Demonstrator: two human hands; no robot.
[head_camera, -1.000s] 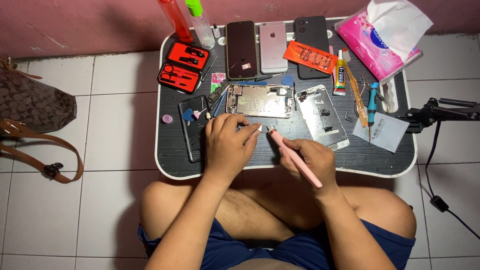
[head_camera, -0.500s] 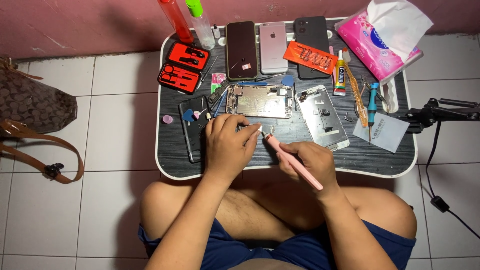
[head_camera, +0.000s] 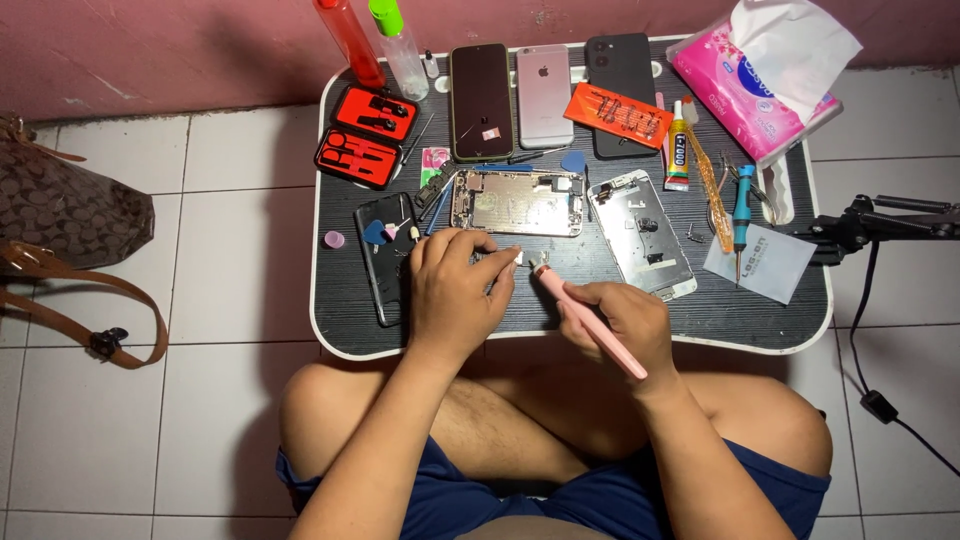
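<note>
My left hand (head_camera: 455, 290) rests on the small black lap table (head_camera: 340, 310) and pinches a tiny white part (head_camera: 518, 258) at its fingertips. My right hand (head_camera: 620, 325) grips a pink pen-shaped tool (head_camera: 590, 322), its tip close to that part. Just beyond lie an opened phone housing (head_camera: 515, 203) and a detached screen assembly (head_camera: 642, 235). A black phone screen (head_camera: 385, 255) lies left of my left hand.
Three phones (head_camera: 545, 95) line the table's far edge with an orange screwdriver set (head_camera: 618, 115), a red tool case (head_camera: 365, 135), a glue tube (head_camera: 678, 150), bottles (head_camera: 395, 45) and a pink tissue pack (head_camera: 760, 70). A brown handbag (head_camera: 60, 215) sits on the tiled floor at left.
The pink tool's tip has shifted slightly toward the small part in my left fingers. Otherwise both hands stay in place.
</note>
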